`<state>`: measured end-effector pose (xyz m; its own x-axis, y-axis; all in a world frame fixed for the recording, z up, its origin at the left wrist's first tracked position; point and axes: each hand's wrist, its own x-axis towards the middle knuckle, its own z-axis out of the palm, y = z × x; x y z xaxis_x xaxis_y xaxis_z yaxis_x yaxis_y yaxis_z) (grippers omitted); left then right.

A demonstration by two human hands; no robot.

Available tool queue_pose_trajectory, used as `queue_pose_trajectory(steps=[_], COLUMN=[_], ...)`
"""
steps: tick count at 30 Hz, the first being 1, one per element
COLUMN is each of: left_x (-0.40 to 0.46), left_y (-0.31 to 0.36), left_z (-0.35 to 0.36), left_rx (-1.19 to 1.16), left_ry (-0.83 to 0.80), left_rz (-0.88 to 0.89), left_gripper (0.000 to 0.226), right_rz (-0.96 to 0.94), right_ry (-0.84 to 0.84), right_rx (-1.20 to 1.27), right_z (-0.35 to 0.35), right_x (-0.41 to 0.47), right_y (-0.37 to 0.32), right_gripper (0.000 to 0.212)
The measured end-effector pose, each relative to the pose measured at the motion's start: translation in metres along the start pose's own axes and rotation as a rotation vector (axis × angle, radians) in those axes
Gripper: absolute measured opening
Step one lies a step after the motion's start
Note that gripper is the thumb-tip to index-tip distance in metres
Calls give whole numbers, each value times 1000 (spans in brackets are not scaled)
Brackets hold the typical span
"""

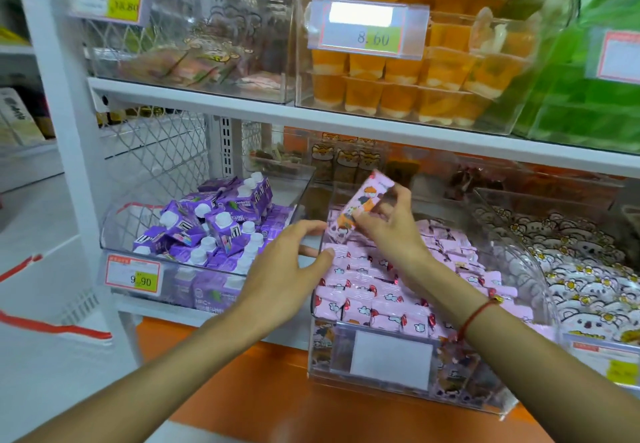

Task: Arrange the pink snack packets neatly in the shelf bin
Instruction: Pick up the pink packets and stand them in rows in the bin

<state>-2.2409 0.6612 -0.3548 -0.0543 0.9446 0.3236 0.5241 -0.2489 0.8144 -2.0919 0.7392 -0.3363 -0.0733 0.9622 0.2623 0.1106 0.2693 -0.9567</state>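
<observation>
From the head view, the right hand (384,231) pinched one pink snack packet (363,205), tilted, above the far left corner of the clear shelf bin (533,269). The bin held rows of pink snack packets (377,290). The left hand (287,266), fingers straight and slightly apart, touched the bin's left wall. Purple cartons (214,224) lay in the bin to the left.

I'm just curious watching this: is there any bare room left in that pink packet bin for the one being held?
Little. Pink packets crowd the clear bin up to its front. The only gap shows at the back left corner, beneath the held packet in the right hand, beside the left hand.
</observation>
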Motion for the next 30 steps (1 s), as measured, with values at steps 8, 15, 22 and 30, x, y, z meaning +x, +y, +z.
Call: queue_pose_trajectory(steps=[8, 15, 22, 30], left_x=[2, 3, 1, 1], left_y=[-4, -7, -7, -9], left_z=[0, 1, 1, 1], left_rx=[-12, -22, -54, -56], left_ry=[8, 8, -1, -2], left_rz=[-2, -5, 2, 10], left_gripper=[32, 33, 35, 36], right_rz=[-325, -262, -156, -119], right_ry=[-263, -507, -354, -323], right_rx=[-828, -1106, -967, -898], right_z=[-3, -2, -17, -25], right_x=[1, 14, 23, 24], right_y=[18, -1, -7, 9], right_gripper=[12, 25, 24, 13])
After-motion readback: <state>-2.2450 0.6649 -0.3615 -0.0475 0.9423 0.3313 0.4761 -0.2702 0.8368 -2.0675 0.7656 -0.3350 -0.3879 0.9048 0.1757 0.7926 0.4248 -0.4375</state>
